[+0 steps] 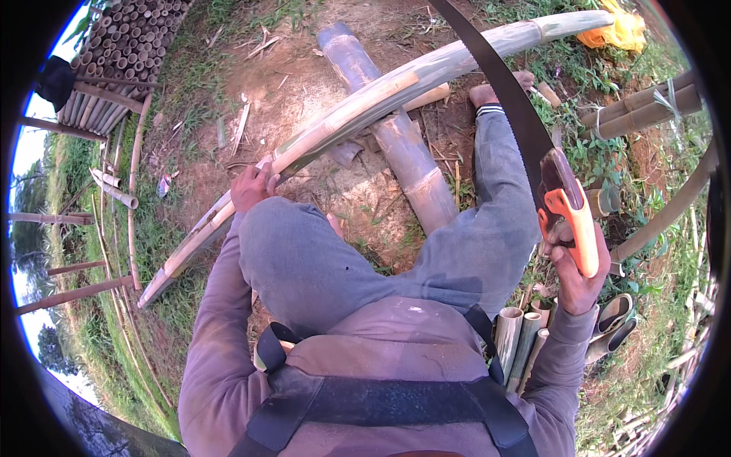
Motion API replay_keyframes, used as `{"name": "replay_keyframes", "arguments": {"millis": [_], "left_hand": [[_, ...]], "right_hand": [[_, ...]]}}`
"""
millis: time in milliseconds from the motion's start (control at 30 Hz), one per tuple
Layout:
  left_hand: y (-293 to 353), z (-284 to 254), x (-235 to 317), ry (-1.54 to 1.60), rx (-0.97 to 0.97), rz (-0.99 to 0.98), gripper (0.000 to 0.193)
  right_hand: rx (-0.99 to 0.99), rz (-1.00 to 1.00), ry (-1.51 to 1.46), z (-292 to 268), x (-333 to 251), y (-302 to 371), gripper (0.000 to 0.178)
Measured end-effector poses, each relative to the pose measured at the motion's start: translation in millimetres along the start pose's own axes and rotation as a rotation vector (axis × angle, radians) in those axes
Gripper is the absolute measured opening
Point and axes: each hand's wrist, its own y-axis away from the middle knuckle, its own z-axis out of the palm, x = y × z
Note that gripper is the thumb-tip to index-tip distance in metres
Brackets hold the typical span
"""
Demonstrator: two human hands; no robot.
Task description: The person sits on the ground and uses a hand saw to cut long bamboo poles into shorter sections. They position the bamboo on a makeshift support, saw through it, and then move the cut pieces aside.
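Note:
My left hand [255, 186] grips a long pale bamboo pole [343, 122], its fingers over the top beside my bent knee. The pole slants from the lower left to the upper right and rests across a thick greyish bamboo log [415, 171] on the ground. In my right hand [582, 266] is the orange handle of a handsaw [499, 76], held out at the right. Its dark toothed blade points up and away, passing in front of the pole's far part in view; I cannot tell whether they touch.
Cut bamboo tubes [518, 335] stand by my right hip. At the far right are tied bamboo poles [643, 110]. An orange-yellow plastic bag [613, 30] lies by the pole's far end. Stacked bamboo [126, 46] fills a rack at the upper left. My bare foot [487, 93] is near the pole.

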Motion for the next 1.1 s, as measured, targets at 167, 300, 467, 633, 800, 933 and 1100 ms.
{"name": "replay_keyframes", "arguments": {"millis": [167, 300, 467, 633, 800, 933, 1100], "left_hand": [[-6.8, 1.1, -0.5, -0.041, -0.038, 0.001, 0.048], [-4.9, 0.9, 1.7, -0.054, -0.058, -0.027, 0.05], [-1.4, 1.9, 5.0, -0.037, -0.041, -0.063, 0.049], [0.7, 5.3, 4.5, 0.016, 0.004, -0.067, 0.046], [-3.5, -4.3, 11.5, -0.021, -0.006, -0.05, 0.045], [-7.9, -10.2, 18.2, -0.037, -0.017, -0.06, 0.043], [-4.7, -4.2, 9.0, -0.024, -0.013, -0.007, 0.049]], "right_hand": [[0.236, 0.009, 0.026, 58.0, 84.1, -56.5, 0.015], [0.144, -0.012, 0.088, 77.6, 120.0, -81.0, 0.015], [0.072, -0.022, 0.099, 83.5, 133.2, -92.2, 0.012], [0.076, -0.049, 0.128, 81.3, 133.2, -95.2, 0.011], [0.045, -0.049, 0.188, 77.9, 132.3, -97.4, 0.01], [0.071, -0.023, 0.174, 78.5, 138.1, -97.9, 0.009], [0.045, 0.009, 0.167, 99.4, 139.2, -133.4, 0.012]]}}
